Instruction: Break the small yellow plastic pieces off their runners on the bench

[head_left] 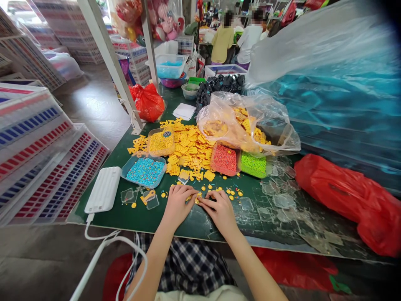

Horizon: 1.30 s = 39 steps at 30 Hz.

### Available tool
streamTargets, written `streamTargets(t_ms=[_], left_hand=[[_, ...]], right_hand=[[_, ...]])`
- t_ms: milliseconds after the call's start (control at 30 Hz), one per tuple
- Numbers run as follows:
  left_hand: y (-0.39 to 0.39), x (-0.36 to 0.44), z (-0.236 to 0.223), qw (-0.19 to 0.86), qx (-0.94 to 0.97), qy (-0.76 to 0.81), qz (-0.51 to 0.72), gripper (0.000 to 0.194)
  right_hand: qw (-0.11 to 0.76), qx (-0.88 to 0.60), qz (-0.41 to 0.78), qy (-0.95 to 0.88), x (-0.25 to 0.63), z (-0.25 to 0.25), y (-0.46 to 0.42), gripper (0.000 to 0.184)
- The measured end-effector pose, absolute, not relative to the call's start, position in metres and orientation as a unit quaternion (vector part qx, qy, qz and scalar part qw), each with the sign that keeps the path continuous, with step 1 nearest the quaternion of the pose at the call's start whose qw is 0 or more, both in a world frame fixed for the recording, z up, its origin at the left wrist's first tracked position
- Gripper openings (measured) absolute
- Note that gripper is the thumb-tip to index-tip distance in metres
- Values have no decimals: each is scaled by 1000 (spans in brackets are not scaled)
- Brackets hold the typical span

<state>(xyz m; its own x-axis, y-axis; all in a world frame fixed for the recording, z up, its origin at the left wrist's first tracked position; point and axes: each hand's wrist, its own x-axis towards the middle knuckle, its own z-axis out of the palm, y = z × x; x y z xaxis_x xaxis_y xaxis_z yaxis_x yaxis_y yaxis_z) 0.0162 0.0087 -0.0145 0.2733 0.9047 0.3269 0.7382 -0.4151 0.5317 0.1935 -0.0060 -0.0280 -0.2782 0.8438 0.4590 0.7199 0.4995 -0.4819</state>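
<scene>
My left hand and my right hand meet low on the green work table, their fingertips pinching a small yellow plastic piece. Just beyond them lies a heap of flat yellow plastic shapes. Loose yellow beads are scattered near my right hand. Shallow clear trays hold blue beads, yellow beads, coral-red beads and green beads. A clear plastic bag with yellow pieces inside lies behind them.
Clear plastic squares lie on either side of my hands. A white power bank with a white cable sits at left. A red bag lies at right. Stacked crates stand at left, and two seated people work beyond the table.
</scene>
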Motion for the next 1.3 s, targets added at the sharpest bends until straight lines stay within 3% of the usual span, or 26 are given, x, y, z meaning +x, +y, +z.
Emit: streamTargets(t_ms=[200,567,800,1133,1300], left_hand=[[8,16,-14,144,782,516,318,14],[8,16,-15,143,785,518,309,13],[8,16,-16,141,782,522,309,16],[6,20,-11,92,802,489,331,17],[10,32,-10,62,865,410,283,16]], right_hand=[[397,-508,116,-755,198,-26,-7,23],[346,-474,40,-809,189,-28,-6,13],[334,-479,25,-811,189,-31,-5,17],[438,-548,55,-711,209,-16,-13,20],[449,-580,36,-679,236,-14,-33,20]])
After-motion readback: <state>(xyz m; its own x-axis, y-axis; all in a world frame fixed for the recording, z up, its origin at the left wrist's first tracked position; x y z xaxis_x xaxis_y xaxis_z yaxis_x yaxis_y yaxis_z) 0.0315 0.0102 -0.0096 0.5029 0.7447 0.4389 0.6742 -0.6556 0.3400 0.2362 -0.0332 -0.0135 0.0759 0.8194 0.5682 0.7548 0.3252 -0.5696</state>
